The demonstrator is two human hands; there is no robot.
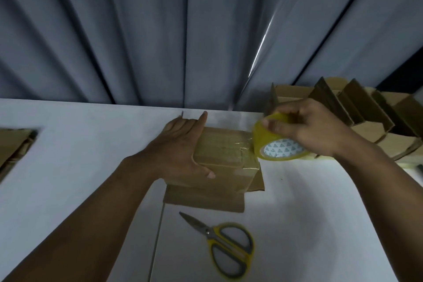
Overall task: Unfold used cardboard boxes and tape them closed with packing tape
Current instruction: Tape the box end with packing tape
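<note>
Scissors with yellow handles are seen lying closed on the white counter, nearest the lens, blades pointed away and to the left. Just beyond them, at the middle of the counter, a small cardboard box is shown resting on a flat cardboard sheet, which juts out along the box's near side. The box's left end is steadied by the left hand: the palm is laid flat on top, the fingers are stretched straight toward the far edge, and the thumb is pressed along the near edge. A roll of yellowish packing tape is gripped by the right hand, fingers curled over its rim, and is held against the box's right edge. A glossy strip of tape is seen running from the roll across the box's top. Behind the right hand, a cluster of open cardboard boxes is stood at the counter's far right. More cardboard is glimpsed at the left edge. A grey-blue pleated backdrop is seen behind the counter.
</note>
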